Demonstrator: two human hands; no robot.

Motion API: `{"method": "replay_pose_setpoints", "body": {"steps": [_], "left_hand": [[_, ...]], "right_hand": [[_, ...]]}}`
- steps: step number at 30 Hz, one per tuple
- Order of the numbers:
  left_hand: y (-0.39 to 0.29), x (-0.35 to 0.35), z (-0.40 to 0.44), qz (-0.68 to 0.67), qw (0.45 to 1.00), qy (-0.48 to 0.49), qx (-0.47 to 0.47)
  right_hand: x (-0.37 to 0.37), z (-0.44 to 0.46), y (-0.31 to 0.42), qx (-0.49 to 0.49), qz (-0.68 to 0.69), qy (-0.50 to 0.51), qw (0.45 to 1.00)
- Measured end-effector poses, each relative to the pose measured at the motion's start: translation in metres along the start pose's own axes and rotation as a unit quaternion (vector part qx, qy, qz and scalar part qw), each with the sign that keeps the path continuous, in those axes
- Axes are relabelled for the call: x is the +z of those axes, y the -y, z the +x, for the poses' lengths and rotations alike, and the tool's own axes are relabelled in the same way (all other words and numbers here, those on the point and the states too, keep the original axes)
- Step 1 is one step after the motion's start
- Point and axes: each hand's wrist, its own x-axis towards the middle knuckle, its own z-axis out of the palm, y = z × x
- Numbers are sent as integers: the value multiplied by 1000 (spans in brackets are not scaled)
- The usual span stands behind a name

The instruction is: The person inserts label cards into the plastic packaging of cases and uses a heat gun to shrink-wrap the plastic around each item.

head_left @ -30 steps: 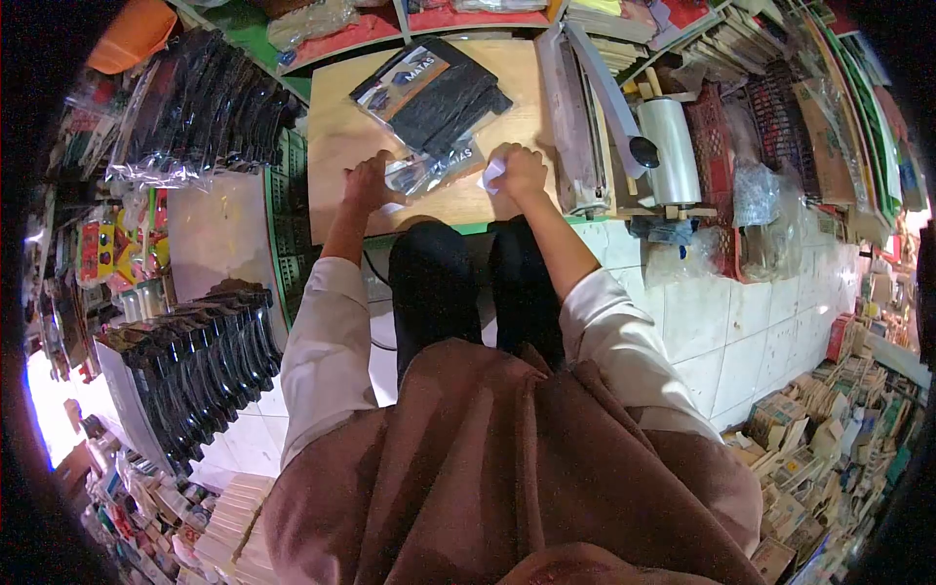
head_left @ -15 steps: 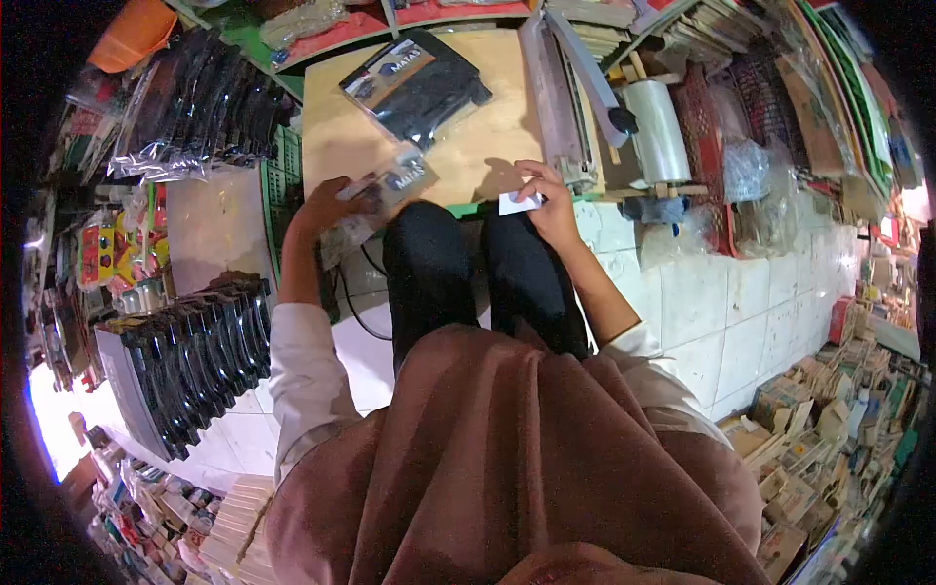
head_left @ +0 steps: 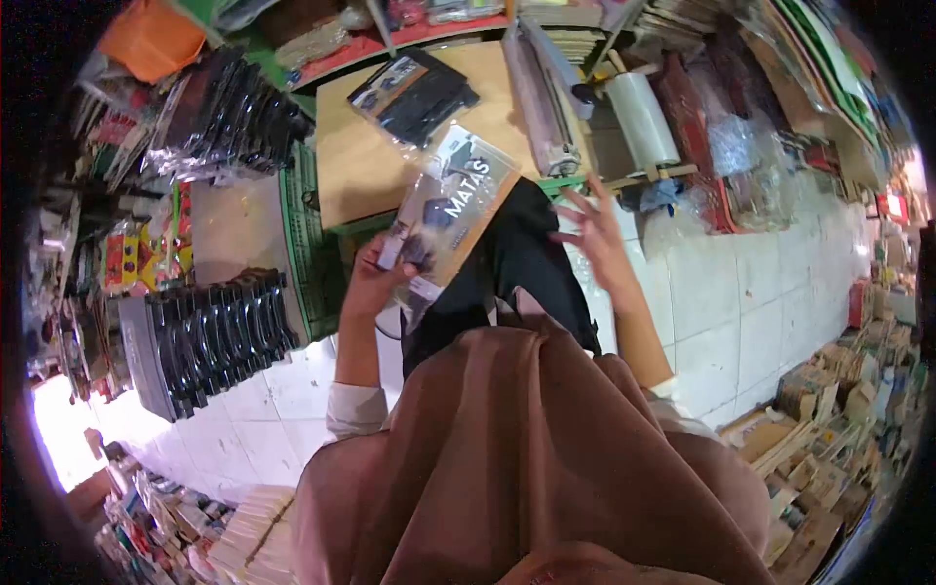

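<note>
My left hand (head_left: 375, 278) is closed on the near end of a clear plastic package (head_left: 463, 210) with a printed card marked "MATAS". The package is tilted above my lap, and its far end overlaps the table edge. A small white patch (head_left: 393, 249) shows by my left fingers; I cannot tell whether it is loose or fixed. To the right of the package, my right hand (head_left: 603, 239) has its fingers spread and holds nothing visible. A second package (head_left: 414, 97), with black contents and a similar card, lies on the wooden table (head_left: 361, 185).
A long sealer-like bar device (head_left: 546, 107) stands at the table's right side, with a roll of clear plastic film (head_left: 641, 122) beyond it. Stacked black glossy items (head_left: 219, 327) sit at the left. Cardboard pieces (head_left: 819, 409) are piled at the lower right.
My left hand has raised the package from the table's near edge and turned its printed face up. The white card is gone from my right hand, whose fingers have spread.
</note>
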Motion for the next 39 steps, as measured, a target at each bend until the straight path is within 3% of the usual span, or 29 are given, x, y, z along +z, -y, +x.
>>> {"method": "replay_pose_setpoints", "body": {"steps": [2, 4, 6, 7, 11, 12, 13, 14, 16, 17, 20, 21, 22, 24, 26, 27, 30, 34, 37, 39], "left_hand": [[6, 32, 5, -30, 999, 1, 20], [-8, 49, 6, 35, 998, 56, -10], [-32, 54, 10, 227, 957, 174, 43], [-34, 52, 8, 86, 971, 211, -74], [-57, 61, 19, 109, 925, 358, -62], [-57, 69, 18, 24, 915, 395, -82], [-54, 80, 15, -60, 894, 431, -104], [-51, 90, 12, -145, 865, 463, -127], [-49, 106, 1, -205, 835, 493, -129], [-42, 114, 0, -216, 820, 517, -116], [-19, 117, -7, -267, 810, 510, -108], [-13, 115, -7, -246, 818, 507, -112], [0, 112, -8, -285, 817, 462, -194], [20, 102, -5, -295, 820, 413, -264], [23, 94, -2, -307, 845, 363, -244], [25, 89, 4, -352, 821, 379, -241], [17, 75, 32, -339, 821, 395, -234], [-18, 60, 67, -187, 876, 437, -82], [-31, 59, 70, -192, 853, 482, -51], [-38, 60, 67, -224, 841, 487, -78]], "right_hand": [[49, 9, 19, -45, 115, 99, 987], [82, 17, 40, -133, -28, 67, 988], [94, 19, 59, -168, -127, 99, 973], [100, 17, 67, -176, -136, 118, 968], [116, 1, 87, -224, -231, 192, 927], [117, -4, 92, -237, -269, 207, 910], [123, -14, 102, -157, -277, 172, 932], [122, -14, 107, -164, -312, 179, 919], [119, -17, 113, -170, -380, 190, 889], [120, -20, 117, -115, -375, 180, 902], [104, -9, 103, -234, -384, 274, 850], [105, -11, 106, -171, -423, 277, 846], [101, -7, 95, -131, -408, 266, 863], [84, 6, 57, -18, -327, 249, 912], [80, 16, 45, -14, -307, 231, 923], [80, 21, 38, -12, -297, 224, 928], [91, 40, 44, -73, -392, 177, 900], [115, 52, 76, -216, -378, 162, 886], [120, 63, 92, -311, -362, 157, 865], [118, 65, 100, -277, -356, 189, 872]]}}
